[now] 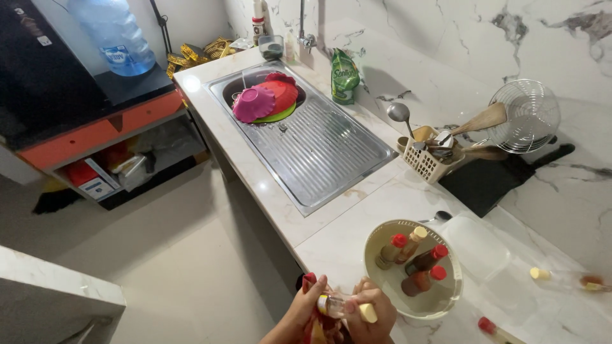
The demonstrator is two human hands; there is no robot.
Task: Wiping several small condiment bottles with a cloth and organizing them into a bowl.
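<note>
Both my hands meet at the bottom edge of the view, over the counter's front edge. My left hand and my right hand together grip a small clear bottle with a yellow cap, held on its side. A red cloth or wrapper is also under my left hand's fingers. Just to the right stands a cream round bowl holding several small sauce bottles with red and yellow caps.
Steel sink with drainboard holds pink and red plastic bowls. A green soap pouch, cutlery basket, wire strainer, black board, clear lid and loose small bottles line the counter. Water dispenser at left.
</note>
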